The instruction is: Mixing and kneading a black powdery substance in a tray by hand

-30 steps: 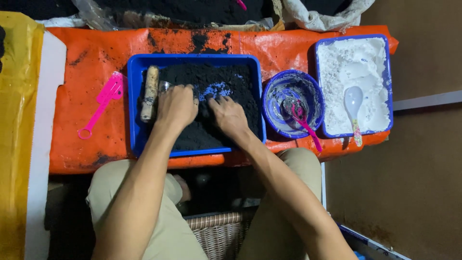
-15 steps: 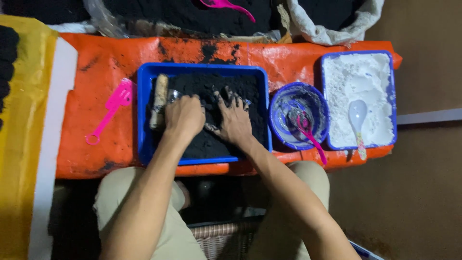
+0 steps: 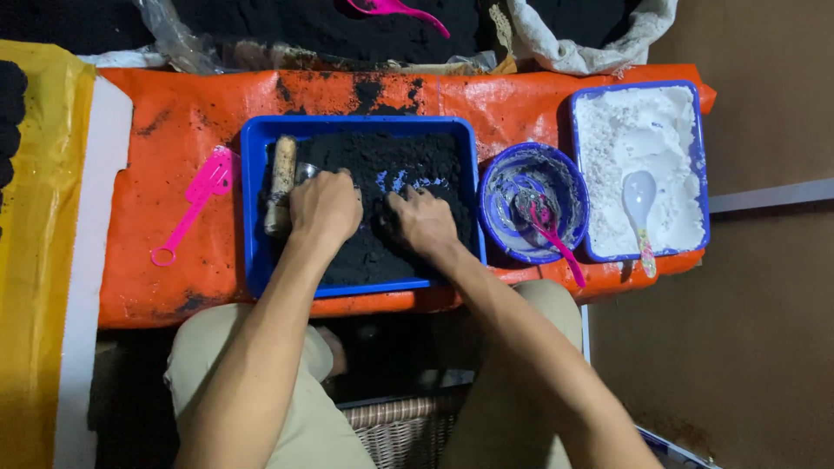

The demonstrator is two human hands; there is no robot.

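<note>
Here: left hand [image 3: 326, 207] and right hand [image 3: 423, 221] pressed palm-down, fingers curled into black powder [image 3: 382, 165], gripping nothing distinct. Powder fills blue tray [image 3: 252, 208]; wooden roller [image 3: 281, 182] at tray's 9 o'clock.

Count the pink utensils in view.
3: a pink fork on the orange sheet left of the blue tray, a pink spoon in the round bowl, and one on the dark powder at top. Others may be buried.
</note>
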